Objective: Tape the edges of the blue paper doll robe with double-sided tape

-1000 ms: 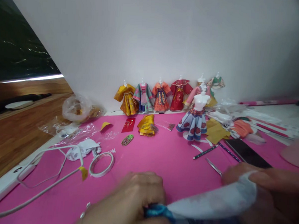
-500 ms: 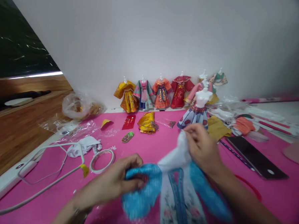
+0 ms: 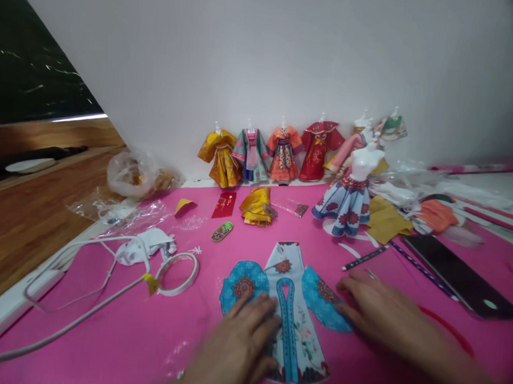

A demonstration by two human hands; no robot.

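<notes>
A small white and blue garment (image 3: 307,338) with floral print lies flat on the pink mat (image 3: 115,333), its back end folded over. Its round blue left sleeve (image 3: 244,276) and its blue right sleeve (image 3: 326,299) are spread to the sides. My left hand (image 3: 244,340) rests over the left sleeve and the garment's left edge, fingers spread. At the tip of the right sleeve is my right hand (image 3: 371,307), its fingers apart and touching the cloth's edge. Neither hand grips anything.
Dressed miniature forms (image 3: 283,153) stand along the wall, with a skirted white bust (image 3: 349,197) nearer. A phone (image 3: 462,277) and pens (image 3: 365,258) lie right. Left are a tape roll (image 3: 178,274), a cable (image 3: 82,320) and plastic bags (image 3: 132,177).
The garment, held up by its white top and left sleeve before, now lies flat on the mat. Both hands have let go and opened; the right one has moved down and right.
</notes>
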